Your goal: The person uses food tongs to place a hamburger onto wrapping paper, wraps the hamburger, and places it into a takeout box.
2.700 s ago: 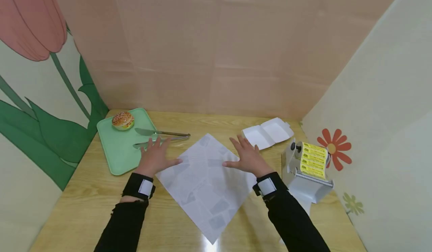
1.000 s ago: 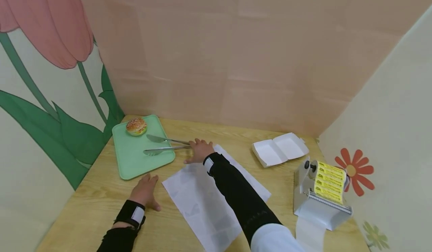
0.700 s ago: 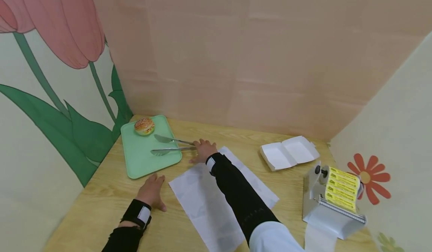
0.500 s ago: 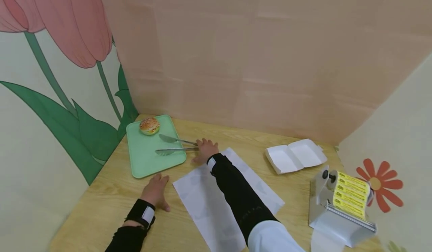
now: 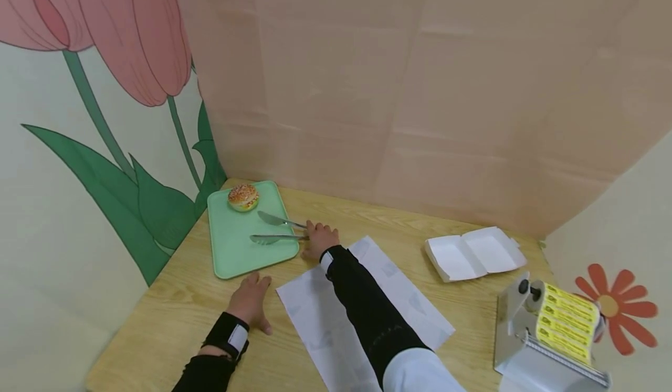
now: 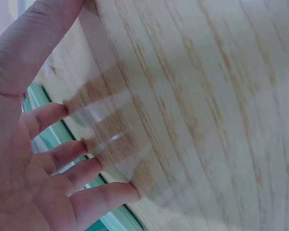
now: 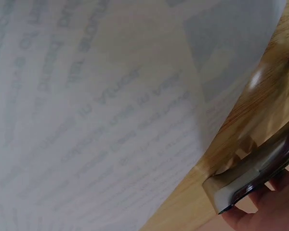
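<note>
My right hand point(image 5: 320, 240) is at the handle end of a pair of metal tongs point(image 5: 278, 237), whose two spread arms reach onto a green tray point(image 5: 226, 261). In the right wrist view the fingers point(image 7: 272, 204) lie along the tongs' metal bend point(image 7: 253, 175), tips partly hidden behind it. A seeded burger point(image 5: 243, 197) sits at the tray's far left corner. Under the right forearm lies a printed sheet of wrapping paper point(image 5: 310, 304). My left hand point(image 5: 251, 301) hovers low over the table between tray and paper, fingers spread, holding nothing; its palm point(image 6: 29, 178) shows in the left wrist view.
An unfolded white takeaway box point(image 5: 475, 255) stands at the back right of the wooden table point(image 5: 157, 328). Nearer, at the right edge, is a label dispenser point(image 5: 551, 333) with a roll of yellow labels point(image 5: 564, 325). Walls close off the back and both sides.
My right hand has gone from above the paper to the tongs' handle and stayed there. My left hand has drawn back toward me. The whole view has swung left.
</note>
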`<state>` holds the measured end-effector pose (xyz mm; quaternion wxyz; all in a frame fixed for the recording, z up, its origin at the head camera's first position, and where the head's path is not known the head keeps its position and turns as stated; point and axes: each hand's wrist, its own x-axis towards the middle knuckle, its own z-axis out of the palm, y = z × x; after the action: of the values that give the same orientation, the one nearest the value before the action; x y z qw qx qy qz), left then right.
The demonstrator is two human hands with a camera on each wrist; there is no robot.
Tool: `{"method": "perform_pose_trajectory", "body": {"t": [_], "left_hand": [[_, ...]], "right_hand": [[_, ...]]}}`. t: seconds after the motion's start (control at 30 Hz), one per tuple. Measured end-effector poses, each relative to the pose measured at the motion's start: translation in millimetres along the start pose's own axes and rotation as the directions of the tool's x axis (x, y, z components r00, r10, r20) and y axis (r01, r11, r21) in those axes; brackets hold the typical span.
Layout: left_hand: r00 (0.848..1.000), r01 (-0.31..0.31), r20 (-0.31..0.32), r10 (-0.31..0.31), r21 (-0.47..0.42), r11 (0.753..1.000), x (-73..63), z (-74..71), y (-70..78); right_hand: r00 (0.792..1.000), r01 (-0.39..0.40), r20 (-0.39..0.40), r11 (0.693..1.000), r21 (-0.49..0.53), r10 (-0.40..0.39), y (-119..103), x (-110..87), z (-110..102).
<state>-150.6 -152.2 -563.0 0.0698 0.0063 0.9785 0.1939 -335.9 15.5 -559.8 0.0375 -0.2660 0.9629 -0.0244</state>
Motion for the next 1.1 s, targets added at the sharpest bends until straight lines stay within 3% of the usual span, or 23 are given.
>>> {"method": "perform_pose_trajectory", "body": {"t": [0.17,0.47,0.73,0.83,0.9,0.97,1.1], "left_hand": [[1.000,0.010,0.022,-0.010,0.018,1.000,1.6,-0.3,2.0],[1.000,-0.003,0.007,0.003,0.035,0.999,-0.2,-3.7,2.4],[1.000,0.007,0.023,-0.008,0.026,1.000,0.8,-4.4,-0.6],[1.000,0.009,0.029,-0.010,0.021,1.000,0.6,-4.0,-2.1],[0.999,0.007,0.031,-0.008,0.024,1.000,0.4,-3.8,-2.8],[0.999,0.006,0.032,-0.006,0.023,1.000,0.3,-3.9,-2.5],[1.000,-0.005,0.026,0.004,0.029,1.000,-0.6,-4.9,0.6]], "right_hand": [[0.997,-0.017,-0.076,1.000,0.001,0.017,-4,-1.9,3],[0.998,0.027,-0.063,0.999,0.039,-0.024,-4,-3.5,9],[0.999,0.042,-0.016,0.992,0.121,-0.040,-12,-7.2,-6],[0.998,0.018,0.060,0.980,0.198,-0.030,-17,-9.9,-12],[0.989,-0.043,0.151,0.936,0.349,-0.011,-21,-12.4,-17],[0.970,-0.139,0.244,0.847,0.512,0.011,-24,-15.4,-21],[0.925,-0.312,0.380,0.586,0.748,0.008,-32,-21.6,-29]]}}
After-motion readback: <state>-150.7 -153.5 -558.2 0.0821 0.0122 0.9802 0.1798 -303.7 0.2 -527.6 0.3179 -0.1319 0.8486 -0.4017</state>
